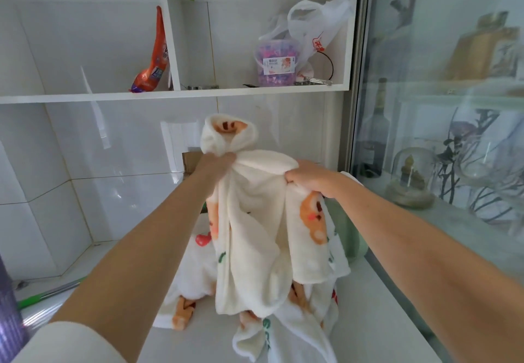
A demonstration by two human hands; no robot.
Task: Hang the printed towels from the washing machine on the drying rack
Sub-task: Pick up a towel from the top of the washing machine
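Presently the left hand [219, 159] and right hand [307, 178] each pinch the printed towel [255, 235] above the white top [368, 320]; edges should be spread flat before racking.

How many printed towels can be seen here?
At least 2: one towel held up by the left hand and right hand; more towel cloth heaped below, possibly several towels.

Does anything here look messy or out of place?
Mostly the laundry: more printed towels lie crumpled in a heap on the white surface under the towel both hands hold up. Nothing looks spilled or damaged.
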